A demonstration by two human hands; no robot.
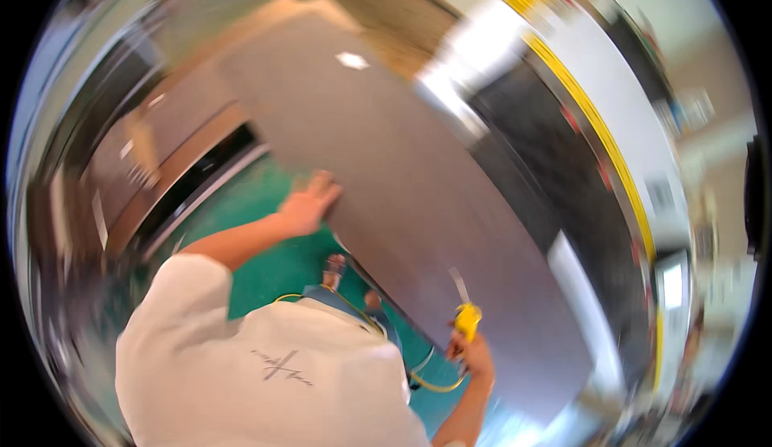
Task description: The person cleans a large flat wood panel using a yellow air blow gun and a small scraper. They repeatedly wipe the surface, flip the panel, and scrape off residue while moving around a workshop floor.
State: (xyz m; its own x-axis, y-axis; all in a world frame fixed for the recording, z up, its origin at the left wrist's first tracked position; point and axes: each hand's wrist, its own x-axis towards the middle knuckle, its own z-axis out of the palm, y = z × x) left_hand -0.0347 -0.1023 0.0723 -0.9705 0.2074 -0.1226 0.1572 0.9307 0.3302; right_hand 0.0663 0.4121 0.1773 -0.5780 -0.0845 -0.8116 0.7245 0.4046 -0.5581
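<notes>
A long grey-brown board (378, 165) lies slantwise before me, from the upper left to the lower right. My left hand (308, 204) rests at its near edge, with the fingers lying on the board and nothing held in them. Over the board's right part, my right hand (473, 356) is closed around a yellow air blow gun (467, 318). The gun's thin metal nozzle (458, 284) points away from me across the surface. A yellow hose (438, 387) loops below that hand and runs back past my waist. One small white label (352, 61) sits near the board's far end.
More brown panels (185, 117) are stacked at the left. Beyond the board on the right stands a dark machine bed (555, 149) with a white body and a yellow strip (595, 109). The green floor (261, 197) shows beneath. Motion blurs the surroundings.
</notes>
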